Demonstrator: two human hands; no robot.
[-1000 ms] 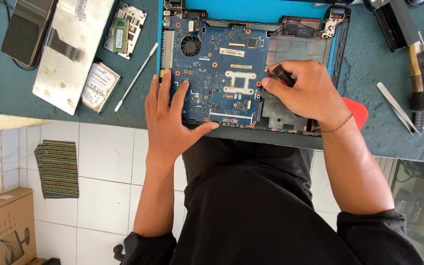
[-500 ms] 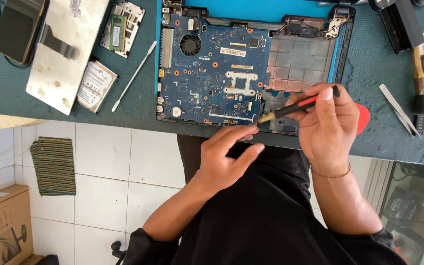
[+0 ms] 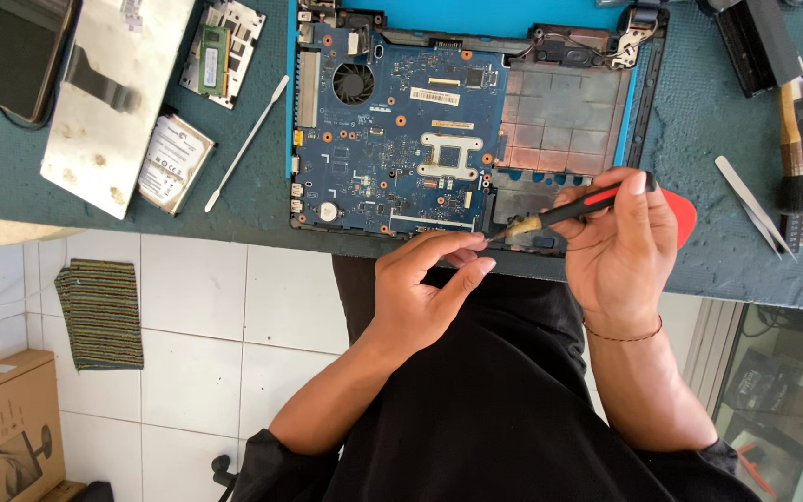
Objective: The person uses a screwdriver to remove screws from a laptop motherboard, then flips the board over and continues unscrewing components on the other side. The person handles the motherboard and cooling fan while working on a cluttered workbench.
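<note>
An opened laptop base (image 3: 643,102) lies on the teal workbench, with its blue motherboard (image 3: 392,130) and round fan exposed. My right hand (image 3: 620,246) grips a black and red screwdriver (image 3: 569,212), held almost level with its tip pointing left at the laptop's near edge. My left hand (image 3: 425,288) hovers just off the bench edge, with thumb and forefinger pinched at the screwdriver's tip. Whether a screw sits between those fingers is too small to tell.
A hard drive (image 3: 171,163), a keyboard turned face down (image 3: 113,93), a memory cover (image 3: 220,51) and a white spudger (image 3: 245,141) lie left of the laptop. Tweezers (image 3: 750,200), a brush (image 3: 792,149) and drivers lie right. A red pick (image 3: 680,216) sits behind my right hand.
My left hand left the motherboard, dropped off the bench edge, then rose to pinch at the screwdriver tip. My right hand pulled the screwdriver back from the laptop bay toward me.
</note>
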